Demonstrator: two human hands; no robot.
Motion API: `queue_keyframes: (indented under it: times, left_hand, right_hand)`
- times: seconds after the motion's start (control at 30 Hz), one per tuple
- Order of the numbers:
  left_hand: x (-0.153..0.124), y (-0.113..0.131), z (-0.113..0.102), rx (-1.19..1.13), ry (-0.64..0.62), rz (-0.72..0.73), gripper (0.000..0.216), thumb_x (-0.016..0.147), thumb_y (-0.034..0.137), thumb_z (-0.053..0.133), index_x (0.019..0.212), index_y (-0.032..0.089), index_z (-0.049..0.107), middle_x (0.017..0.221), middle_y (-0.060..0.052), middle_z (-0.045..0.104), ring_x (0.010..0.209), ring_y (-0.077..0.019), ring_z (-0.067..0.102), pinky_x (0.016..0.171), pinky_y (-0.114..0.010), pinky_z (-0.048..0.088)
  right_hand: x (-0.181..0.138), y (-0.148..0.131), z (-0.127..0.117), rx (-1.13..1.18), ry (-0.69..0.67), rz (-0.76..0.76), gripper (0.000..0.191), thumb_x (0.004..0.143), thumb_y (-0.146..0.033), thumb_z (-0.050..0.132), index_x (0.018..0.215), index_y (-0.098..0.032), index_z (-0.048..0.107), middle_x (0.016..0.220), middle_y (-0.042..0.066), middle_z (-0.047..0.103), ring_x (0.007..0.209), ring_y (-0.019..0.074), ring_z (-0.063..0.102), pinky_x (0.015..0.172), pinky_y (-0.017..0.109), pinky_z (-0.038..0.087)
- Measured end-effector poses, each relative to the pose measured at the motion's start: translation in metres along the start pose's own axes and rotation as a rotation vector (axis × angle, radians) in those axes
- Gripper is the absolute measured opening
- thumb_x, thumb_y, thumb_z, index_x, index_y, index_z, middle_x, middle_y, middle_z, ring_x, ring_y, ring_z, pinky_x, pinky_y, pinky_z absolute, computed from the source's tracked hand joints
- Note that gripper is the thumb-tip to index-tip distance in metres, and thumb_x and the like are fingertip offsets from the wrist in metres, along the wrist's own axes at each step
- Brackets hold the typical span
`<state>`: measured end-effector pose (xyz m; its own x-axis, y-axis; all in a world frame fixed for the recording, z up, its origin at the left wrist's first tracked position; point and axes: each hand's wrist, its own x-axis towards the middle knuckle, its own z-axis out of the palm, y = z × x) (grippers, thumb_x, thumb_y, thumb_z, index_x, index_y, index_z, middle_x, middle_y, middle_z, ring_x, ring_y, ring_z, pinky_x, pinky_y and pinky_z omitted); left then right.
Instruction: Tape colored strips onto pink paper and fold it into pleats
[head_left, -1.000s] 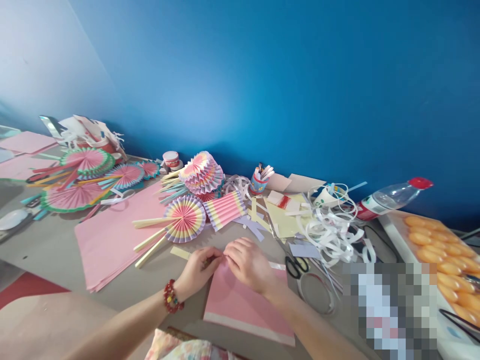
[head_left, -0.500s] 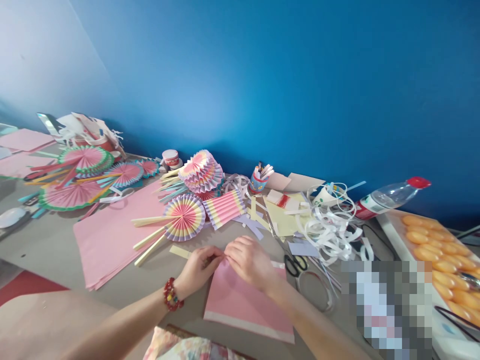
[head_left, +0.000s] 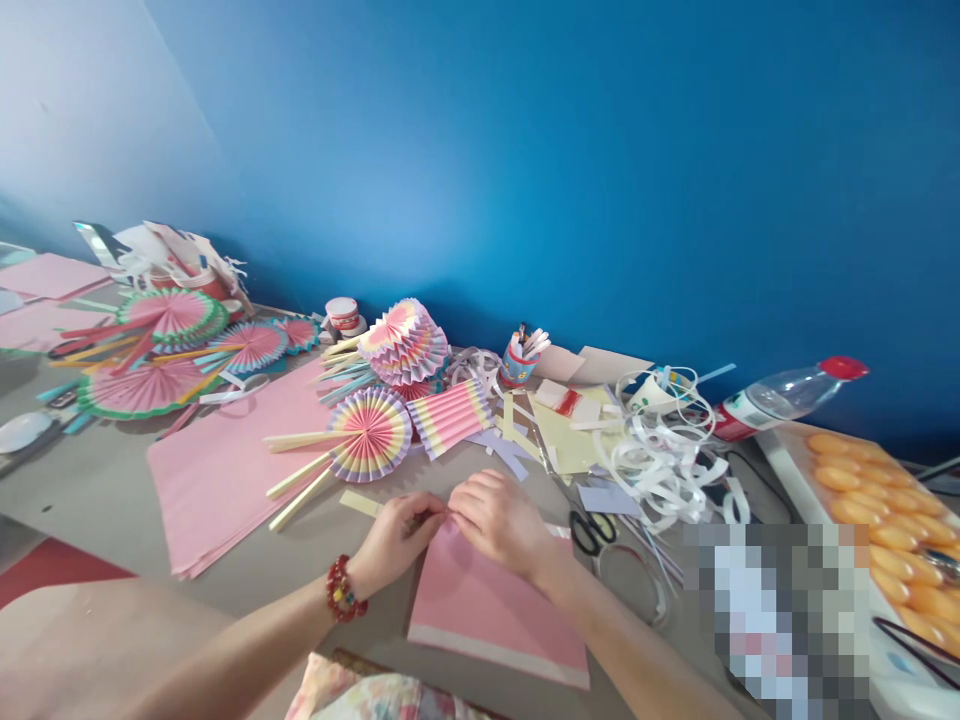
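A pink sheet of paper [head_left: 487, 610] lies on the grey table [head_left: 105, 490] in front of me. Both hands meet at its far edge. My left hand [head_left: 397, 540], with a red bead bracelet [head_left: 341, 592] on the wrist, pinches the paper's far left corner with closed fingers. My right hand [head_left: 499, 520] is curled over the same edge, fingers pressed on the paper right beside the left hand. A cream paper strip [head_left: 360, 503] lies just left of my left hand.
Black scissors [head_left: 592, 530] lie right of my right hand, beside a tape ring [head_left: 634, 585]. A stack of pink sheets [head_left: 225, 470], several folded paper fans [head_left: 367, 435], white paper strips [head_left: 660, 450], a plastic bottle [head_left: 780, 395] and a tray of orange pieces [head_left: 885, 510] are spread over the table.
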<state>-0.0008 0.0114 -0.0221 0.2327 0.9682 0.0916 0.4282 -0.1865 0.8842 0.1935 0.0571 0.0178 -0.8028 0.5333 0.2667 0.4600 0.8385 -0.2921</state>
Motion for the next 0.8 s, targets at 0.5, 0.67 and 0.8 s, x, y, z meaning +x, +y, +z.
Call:
queue_keyframes:
  times: [0.5, 0.67, 0.8]
  left_hand:
    - [-0.0017, 0.0015, -0.0006, -0.002, -0.010, 0.003, 0.015, 0.089, 0.022, 0.054, 0.082, 0.018, 0.067, 0.074, -0.001, 0.067, 0.068, -0.0156, 0.060, 0.064, -0.023, 0.042]
    - [-0.0006, 0.0009, -0.0012, -0.014, -0.008, -0.004, 0.015, 0.089, 0.023, 0.054, 0.082, 0.018, 0.066, 0.074, -0.001, 0.067, 0.069, -0.0153, 0.060, 0.064, -0.022, 0.042]
    - [0.0003, 0.0032, -0.0024, -0.005, -0.014, -0.017, 0.015, 0.089, 0.023, 0.053, 0.081, 0.018, 0.066, 0.074, -0.001, 0.067, 0.069, -0.0148, 0.060, 0.064, -0.022, 0.042]
  right_hand:
    - [-0.0034, 0.0025, 0.0040, 0.073, 0.000, 0.025, 0.011, 0.092, -0.015, 0.051, 0.090, -0.018, 0.061, 0.085, 0.004, 0.067, 0.081, 0.0175, 0.054, 0.077, 0.031, 0.039]
    - [-0.0023, 0.0028, 0.0037, 0.054, -0.007, 0.005, 0.010, 0.091, -0.017, 0.052, 0.088, -0.018, 0.061, 0.085, 0.005, 0.067, 0.080, 0.0180, 0.054, 0.076, 0.031, 0.039]
    - [-0.0005, 0.0048, 0.0046, 0.057, -0.010, -0.012, 0.011, 0.091, -0.017, 0.051, 0.087, -0.018, 0.061, 0.084, 0.005, 0.067, 0.081, 0.0183, 0.055, 0.076, 0.031, 0.039]
